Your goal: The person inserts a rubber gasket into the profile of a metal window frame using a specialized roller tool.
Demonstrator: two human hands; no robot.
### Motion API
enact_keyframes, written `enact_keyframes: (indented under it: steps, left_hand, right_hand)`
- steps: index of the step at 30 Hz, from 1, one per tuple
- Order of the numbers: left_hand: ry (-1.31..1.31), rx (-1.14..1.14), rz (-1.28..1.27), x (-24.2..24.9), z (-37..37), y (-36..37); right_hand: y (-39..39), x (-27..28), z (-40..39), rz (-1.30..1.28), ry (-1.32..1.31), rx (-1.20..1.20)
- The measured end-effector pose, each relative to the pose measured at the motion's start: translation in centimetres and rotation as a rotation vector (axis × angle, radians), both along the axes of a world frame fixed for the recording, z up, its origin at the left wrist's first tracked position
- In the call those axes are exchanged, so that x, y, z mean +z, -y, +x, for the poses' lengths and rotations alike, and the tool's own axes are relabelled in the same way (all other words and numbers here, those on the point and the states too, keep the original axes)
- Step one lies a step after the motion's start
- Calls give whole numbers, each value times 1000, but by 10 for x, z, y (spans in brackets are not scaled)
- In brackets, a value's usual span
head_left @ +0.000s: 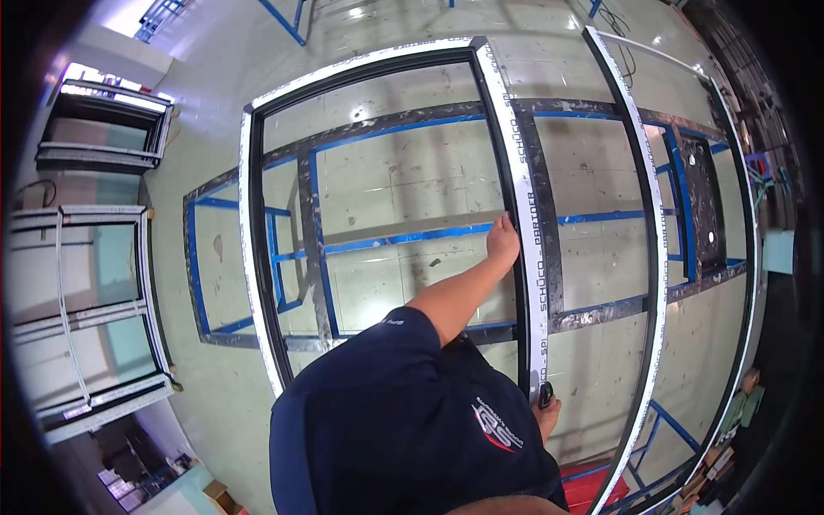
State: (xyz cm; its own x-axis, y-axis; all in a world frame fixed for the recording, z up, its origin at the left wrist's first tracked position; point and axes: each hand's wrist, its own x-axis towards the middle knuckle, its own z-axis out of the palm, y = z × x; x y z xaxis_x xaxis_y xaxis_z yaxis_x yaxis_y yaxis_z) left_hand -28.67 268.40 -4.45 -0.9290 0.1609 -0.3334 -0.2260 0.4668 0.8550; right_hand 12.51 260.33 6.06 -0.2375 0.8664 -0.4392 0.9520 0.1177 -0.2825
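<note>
A window frame point(525, 206) with black inner edges and white printed protective film lies across a blue-edged work stand. At the inner black edge of its right-hand bar is my left hand point(504, 242), fingers curled in; anything between them is hidden. Lower along the same bar, my right hand point(547, 418) is closed around a small black tool point(546, 395) that sits against the film. My torso covers the near end of the frame, and most of the right hand's fingers cannot be seen.
A second filmed frame point(656, 257) lies to the right on the same stand point(412, 236). More frames point(90, 313) stand at the left. Blue trestle legs point(283, 21) show at the far side, a red object point(584, 487) low on the right. Shelves of goods line the right edge.
</note>
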Motion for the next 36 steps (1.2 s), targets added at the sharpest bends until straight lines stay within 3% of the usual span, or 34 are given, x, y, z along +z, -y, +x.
enact_keyframes:
  steps: [9, 11, 14, 16, 18, 20, 22, 24, 26, 27, 29, 33, 36]
  left_hand:
    - [-13, -131, -31, 8, 35, 22]
    - [-3, -153, -71, 2, 30, 17]
    - [52, -203, -40, 6, 35, 25]
    - [-117, -66, -74, 31, 63, 36]
    - [-496, -50, 25, 49, 115, 65]
    - [-473, -225, 231, 45, 177, 104]
    - [-175, -330, 257, 48, 248, 145]
    - [68, -429, 46, 13, 299, 165]
    - [411, -451, 160, -7, 330, 167]
    - [408, -445, 160, 9, 337, 167]
    - [692, -449, 169, 39, 346, 164]
    - [595, -361, 150, 13, 352, 153]
    - [697, -356, 191, 13, 346, 155]
  right_hand:
    - [-6, -3, -2, 23, 41, 23]
    - [-10, -4, 5, 9, -9, 107]
    - [-12, 9, 16, -96, -173, 38]
    - [0, 14, 45, -51, -188, -18]
    - [15, 20, 83, -33, -139, -67]
    - [38, 17, 135, -8, -122, -112]
    - [72, 21, 179, 2, -99, -140]
    - [102, 31, 206, 7, -21, -156]
    - [125, 24, 231, 68, -66, -182]
    - [134, 20, 242, 131, -101, -206]
    - [142, 12, 257, 154, -114, -201]
    - [140, 13, 264, 145, -28, -228]
    - [142, 8, 266, 163, -30, -229]
